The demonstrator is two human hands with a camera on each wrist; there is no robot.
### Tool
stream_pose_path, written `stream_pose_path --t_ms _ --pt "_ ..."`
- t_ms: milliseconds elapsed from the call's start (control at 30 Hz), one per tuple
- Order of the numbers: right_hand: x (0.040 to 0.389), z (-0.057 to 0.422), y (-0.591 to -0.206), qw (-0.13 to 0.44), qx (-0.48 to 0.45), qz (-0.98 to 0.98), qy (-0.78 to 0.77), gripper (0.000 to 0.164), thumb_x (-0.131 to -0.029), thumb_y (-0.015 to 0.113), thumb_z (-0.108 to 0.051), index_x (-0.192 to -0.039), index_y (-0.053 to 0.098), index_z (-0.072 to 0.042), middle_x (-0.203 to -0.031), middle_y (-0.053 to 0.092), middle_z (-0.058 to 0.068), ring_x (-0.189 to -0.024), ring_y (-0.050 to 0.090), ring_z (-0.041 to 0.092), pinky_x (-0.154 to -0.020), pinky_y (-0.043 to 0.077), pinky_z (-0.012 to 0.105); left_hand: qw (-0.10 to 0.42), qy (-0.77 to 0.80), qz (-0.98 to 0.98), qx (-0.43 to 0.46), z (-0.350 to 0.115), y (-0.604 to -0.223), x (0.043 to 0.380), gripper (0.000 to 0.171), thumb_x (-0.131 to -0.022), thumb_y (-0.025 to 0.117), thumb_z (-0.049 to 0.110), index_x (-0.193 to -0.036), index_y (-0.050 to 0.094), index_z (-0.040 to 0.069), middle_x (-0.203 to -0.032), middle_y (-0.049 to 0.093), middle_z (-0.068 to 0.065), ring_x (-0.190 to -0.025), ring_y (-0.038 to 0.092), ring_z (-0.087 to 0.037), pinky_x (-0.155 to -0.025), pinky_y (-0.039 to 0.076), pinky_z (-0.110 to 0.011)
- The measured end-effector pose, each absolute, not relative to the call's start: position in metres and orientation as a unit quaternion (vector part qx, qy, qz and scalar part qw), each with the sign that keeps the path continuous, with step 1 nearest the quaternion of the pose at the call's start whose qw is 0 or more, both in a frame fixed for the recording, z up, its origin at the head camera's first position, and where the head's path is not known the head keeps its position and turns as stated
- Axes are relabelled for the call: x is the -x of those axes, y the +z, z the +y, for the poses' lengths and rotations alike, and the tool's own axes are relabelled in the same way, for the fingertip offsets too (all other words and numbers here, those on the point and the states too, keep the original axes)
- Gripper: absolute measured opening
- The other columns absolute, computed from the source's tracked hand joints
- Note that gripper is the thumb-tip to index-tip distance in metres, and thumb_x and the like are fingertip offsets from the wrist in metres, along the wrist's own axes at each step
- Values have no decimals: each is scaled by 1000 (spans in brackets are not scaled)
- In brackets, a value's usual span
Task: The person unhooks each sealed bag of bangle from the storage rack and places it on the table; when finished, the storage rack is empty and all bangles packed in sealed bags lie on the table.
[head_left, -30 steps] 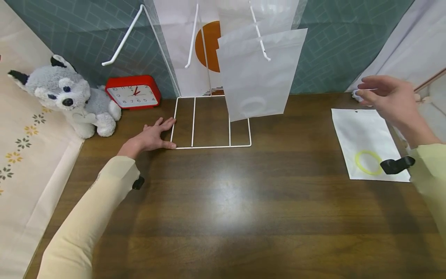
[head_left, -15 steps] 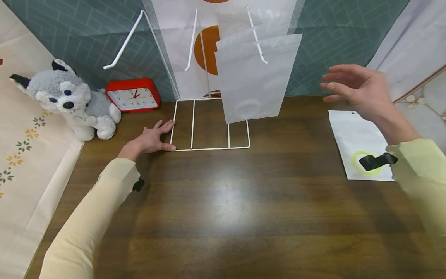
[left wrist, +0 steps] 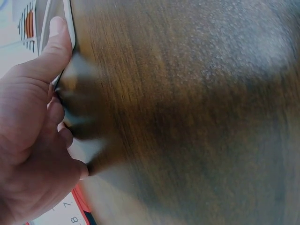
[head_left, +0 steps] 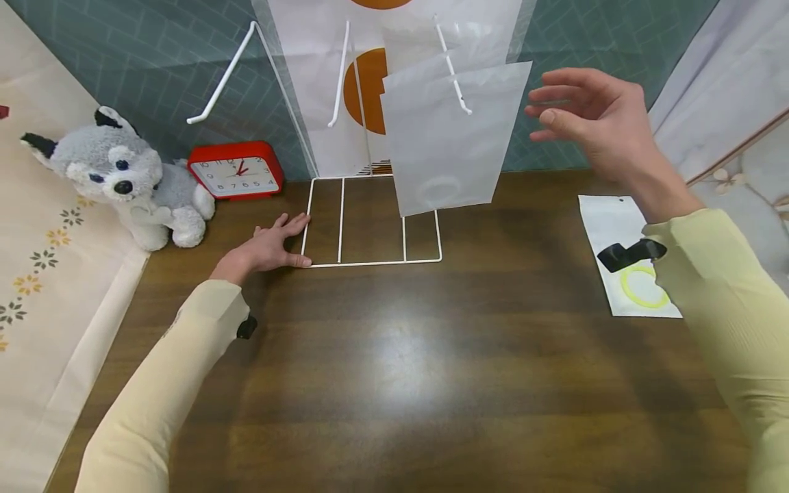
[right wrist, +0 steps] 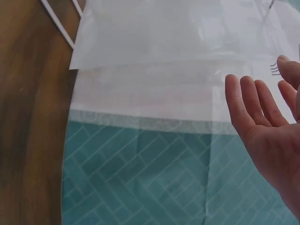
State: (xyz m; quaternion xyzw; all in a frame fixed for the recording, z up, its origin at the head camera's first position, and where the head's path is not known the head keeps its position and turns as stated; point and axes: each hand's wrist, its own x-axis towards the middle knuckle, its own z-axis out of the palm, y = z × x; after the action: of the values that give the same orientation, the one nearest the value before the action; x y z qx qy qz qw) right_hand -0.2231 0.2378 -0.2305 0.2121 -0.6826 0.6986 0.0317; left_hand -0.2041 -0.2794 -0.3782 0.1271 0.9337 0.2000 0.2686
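A white wire display rack (head_left: 376, 264) stands against the back wall, its base flat on the table and its hooks jutting forward. My left hand (head_left: 261, 248) rests at the left side of that base, fingers spread; in the left wrist view the thumb (left wrist: 57, 44) lies along the wire. White flat packets (head_left: 453, 147) hang from the right hook (head_left: 453, 72), the front one with a faint round bulge. To the right of them my right hand (head_left: 607, 120) hovers in the air, fingers loosely extended, holding nothing. The right wrist view has the hanging packets (right wrist: 154, 37) beyond the fingertips.
On the table at the right lies another white packet (head_left: 607, 229) with a yellow ring (head_left: 626, 284) on it, partly under the right sleeve. A red clock (head_left: 237, 170) and a plush husky (head_left: 135, 178) sit at the back left. A left hook (head_left: 228, 72) carries nothing.
My right hand has moved left and up, from above the packet on the table toward the hanging packets. The left hand stays at the base. The head view has shifted slightly.
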Motion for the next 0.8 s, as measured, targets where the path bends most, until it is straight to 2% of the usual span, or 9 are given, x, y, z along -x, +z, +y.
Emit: stream_pose_path --t_ms 267,567,800 --pt "232 223 -218 18 -217 -652 726 43 -86 72 10 -127 65 2 -120 65 21 -110 61 33 -82 57 31 268 202 933 -129 -279 -379 206 104 -87 76 43 -162 10 16 -166 5 -17 -149 -8 -42 -109 -8 -70" --pt "242 212 -206 8 -200 -688 698 46 -86 75 4 -129 67 -7 -129 62 15 -113 59 30 -88 54 27 267 206 933 -125 -279 -380 206 103 -87 76 41 -162 10 17 -166 5 -15 -150 -8 -40 -110 -8 -69" --pt "249 203 -202 -29 -227 -670 707 43 -87 73 7 -128 67 -3 -125 63 18 -111 54 33 -88 53 25 268 205 933 -124 -277 -379 205 102 -87 76 41 -162 10 17 -166 5 -16 -150 -8 -40 -110 -7 -69"
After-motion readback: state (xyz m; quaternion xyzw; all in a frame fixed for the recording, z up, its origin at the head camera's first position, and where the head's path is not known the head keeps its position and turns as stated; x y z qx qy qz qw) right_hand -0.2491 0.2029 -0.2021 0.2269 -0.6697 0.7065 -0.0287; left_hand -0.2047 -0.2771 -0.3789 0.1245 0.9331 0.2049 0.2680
